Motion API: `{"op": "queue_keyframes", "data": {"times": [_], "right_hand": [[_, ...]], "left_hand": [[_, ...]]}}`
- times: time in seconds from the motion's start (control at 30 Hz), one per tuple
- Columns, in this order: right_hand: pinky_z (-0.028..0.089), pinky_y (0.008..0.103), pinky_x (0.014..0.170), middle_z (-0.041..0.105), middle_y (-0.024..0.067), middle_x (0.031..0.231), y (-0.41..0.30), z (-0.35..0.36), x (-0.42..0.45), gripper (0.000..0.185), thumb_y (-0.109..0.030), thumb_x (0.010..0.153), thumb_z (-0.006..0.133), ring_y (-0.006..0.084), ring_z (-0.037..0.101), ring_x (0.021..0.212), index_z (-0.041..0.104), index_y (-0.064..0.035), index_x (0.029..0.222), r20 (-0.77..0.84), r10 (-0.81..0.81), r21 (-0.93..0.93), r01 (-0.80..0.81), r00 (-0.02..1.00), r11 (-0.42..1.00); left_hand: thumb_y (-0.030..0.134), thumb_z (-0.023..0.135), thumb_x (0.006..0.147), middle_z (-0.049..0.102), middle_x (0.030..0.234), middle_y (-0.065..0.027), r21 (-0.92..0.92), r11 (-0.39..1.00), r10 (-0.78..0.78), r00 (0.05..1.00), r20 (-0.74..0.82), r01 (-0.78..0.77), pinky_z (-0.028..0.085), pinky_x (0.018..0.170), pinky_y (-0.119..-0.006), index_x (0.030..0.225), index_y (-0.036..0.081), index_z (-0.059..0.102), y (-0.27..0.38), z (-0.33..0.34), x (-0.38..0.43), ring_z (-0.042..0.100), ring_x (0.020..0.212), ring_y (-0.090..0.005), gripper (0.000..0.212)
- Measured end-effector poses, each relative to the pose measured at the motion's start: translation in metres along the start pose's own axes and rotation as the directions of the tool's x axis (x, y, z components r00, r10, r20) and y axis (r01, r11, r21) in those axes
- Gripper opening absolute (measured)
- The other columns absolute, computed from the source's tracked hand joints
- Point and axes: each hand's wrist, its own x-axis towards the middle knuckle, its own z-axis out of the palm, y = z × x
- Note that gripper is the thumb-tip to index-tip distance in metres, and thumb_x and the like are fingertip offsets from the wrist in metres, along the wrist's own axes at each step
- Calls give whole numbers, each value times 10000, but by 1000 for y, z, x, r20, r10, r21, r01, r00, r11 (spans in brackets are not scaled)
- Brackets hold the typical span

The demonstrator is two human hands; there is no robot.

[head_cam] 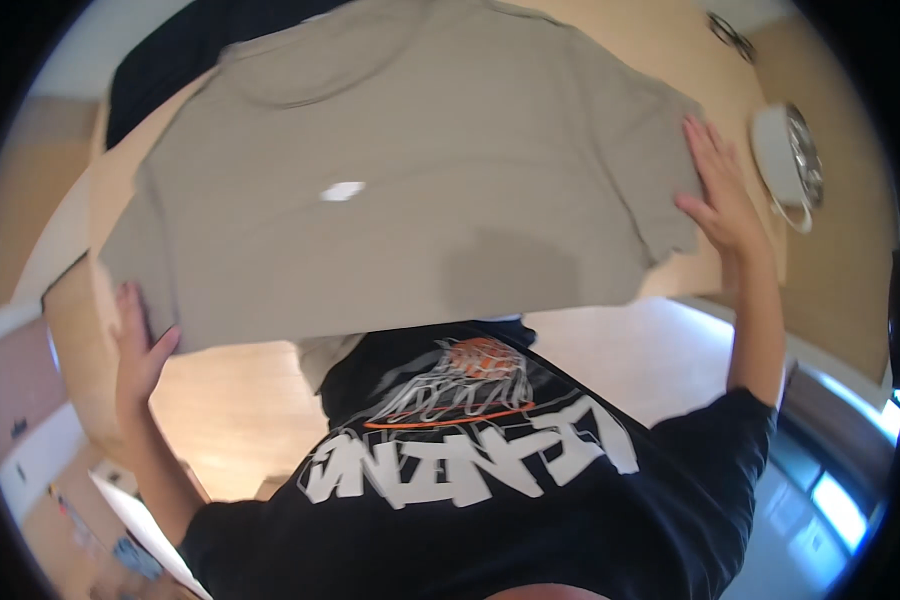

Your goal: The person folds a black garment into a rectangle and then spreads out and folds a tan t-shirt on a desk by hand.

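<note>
A taupe T-shirt [390, 240] is spread wide across a light wooden table, its neckline towards the upper left and a small white patch near its middle. My left hand [141, 337] rests at the shirt's lower left corner, thumb apart from the fingers. At the right sleeve, my right hand [709, 180] lies with its fingers spread on the edge of the cloth. Neither hand's fingers are closed round the fabric. A dark shadow falls on the lower right part of the shirt.
Black cloth [165, 67] lies beyond the shirt at the upper left. At the right stand a white fan-like appliance [784, 157] and, further back, a pair of dark-framed glasses [731, 37]. The table's near edge runs just below the shirt.
</note>
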Motion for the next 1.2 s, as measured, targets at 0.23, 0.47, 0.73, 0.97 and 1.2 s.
{"op": "queue_keyframes", "data": {"times": [0.23,0.47,0.73,0.97,1.2], "right_hand": [[157,564,1210,380,153,1586,-14,-21,16,764,-519,908,596,403,289,1486,419,-81,1509,-61,5,-17,-6,998,1000],[181,568,1199,307,200,1611,-82,20,40,780,-479,928,582,437,248,1491,339,-73,1548,-117,82,52,-76,990,996],[108,564,1216,179,295,1622,-72,17,27,1226,-831,771,536,459,141,1514,182,24,1575,-126,167,56,-161,978,985],[101,547,1225,170,324,1612,-80,15,28,1234,-818,794,528,459,130,1516,158,78,1558,-94,159,100,-149,983,984],[143,506,1226,235,274,1615,-48,35,12,1086,-599,820,672,432,186,1508,204,33,1568,-141,125,-13,-128,982,992]], "left_hand": [[329,617,940,307,1601,-224,-78,995,-78,966,-248,60,117,1206,-572,1481,30,412,65,-11,22,267,1489,-405,651],[274,567,961,281,1609,-238,27,987,161,934,-319,-161,176,1206,-545,1508,18,371,44,-1,72,245,1488,-439,635],[611,650,824,185,1629,-278,61,994,97,975,-202,-87,111,1169,-649,1560,-6,243,59,-16,71,145,1502,-492,1042],[649,698,771,117,1625,-322,53,993,-91,970,-223,105,86,1162,-666,1571,-14,169,50,-5,61,92,1496,-531,1167],[644,676,808,179,1630,-277,91,982,-131,946,-297,164,128,1189,-614,1561,-9,225,46,8,74,152,1511,-459,1095]]}}
